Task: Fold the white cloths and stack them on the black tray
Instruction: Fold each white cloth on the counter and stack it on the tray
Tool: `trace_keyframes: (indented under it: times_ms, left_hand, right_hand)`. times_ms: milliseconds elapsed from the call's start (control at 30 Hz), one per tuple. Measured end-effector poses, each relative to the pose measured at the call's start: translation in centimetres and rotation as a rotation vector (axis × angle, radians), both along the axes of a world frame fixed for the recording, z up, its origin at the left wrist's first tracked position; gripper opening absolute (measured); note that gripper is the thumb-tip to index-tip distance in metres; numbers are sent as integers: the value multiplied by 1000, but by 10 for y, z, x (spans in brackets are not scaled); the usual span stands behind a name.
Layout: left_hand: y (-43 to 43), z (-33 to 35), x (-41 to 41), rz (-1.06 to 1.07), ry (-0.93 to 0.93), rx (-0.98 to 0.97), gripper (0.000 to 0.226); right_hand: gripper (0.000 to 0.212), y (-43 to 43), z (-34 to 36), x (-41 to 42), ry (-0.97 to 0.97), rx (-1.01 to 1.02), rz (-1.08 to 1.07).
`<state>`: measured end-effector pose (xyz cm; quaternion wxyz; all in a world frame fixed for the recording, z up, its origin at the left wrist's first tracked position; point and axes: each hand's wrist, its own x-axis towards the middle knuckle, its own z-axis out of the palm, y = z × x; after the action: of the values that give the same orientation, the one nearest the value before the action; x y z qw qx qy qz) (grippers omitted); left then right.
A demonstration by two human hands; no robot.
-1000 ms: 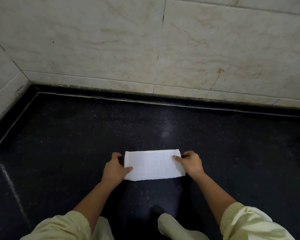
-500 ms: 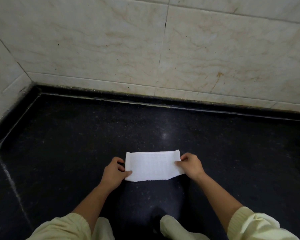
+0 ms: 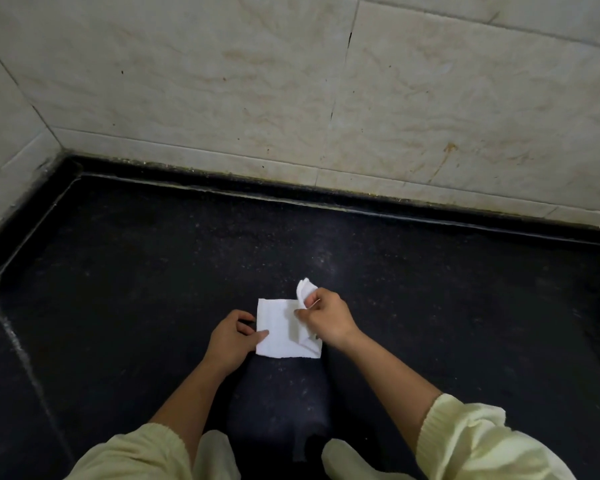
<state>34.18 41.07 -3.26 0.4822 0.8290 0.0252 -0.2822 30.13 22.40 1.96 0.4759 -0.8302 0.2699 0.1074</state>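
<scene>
Head view, looking down at a black speckled surface [image 3: 153, 271] bounded at the far side and at the left by a cream tiled wall [image 3: 222, 81]; whether the dark surface is a counter, a floor or a tray cannot be told. A white cloth [image 3: 274, 341] lies on it in the near middle, between the two hands, its left part flat. The left hand [image 3: 231, 337] grasps the cloth's left edge: the thumb lies on top of the fabric, and the curled fingers sit at the edge, their tips hidden. The right hand [image 3: 326, 318] pinches the cloth's right end and holds it raised and turned over toward the left, so that a loose corner stands up above the fingers; the hand covers the rest of this lifted part, and the number of layers cannot be made out. The cloth's near right corner rests on the surface just below the right wrist. Pale yellow sleeves [image 3: 465, 441] are pushed up both forearms and are cut off by the lower frame edge. Between them, pale fabric shapes [image 3: 347, 459] are also cut off and cannot be identified.
</scene>
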Motion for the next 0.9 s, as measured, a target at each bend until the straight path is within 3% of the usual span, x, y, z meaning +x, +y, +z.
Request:
trace_keyframes:
  times_ms: [267, 667, 800, 900]
  left_hand:
    - [2, -5, 0, 44, 1, -62, 20]
    - [2, -7, 2, 59, 25, -88, 9]
    - [-1, -1, 2, 92, 53, -93, 20]
    - [-1, 2, 1, 90, 64, -94, 27]
  right_hand:
    - [10, 42, -22, 16, 117, -75, 112]
    - [15, 57, -33, 14, 166, -96, 186]
    - [18, 46, -25, 10, 109, 90, 81]
    - [17, 21, -20, 4, 65, 112, -44]
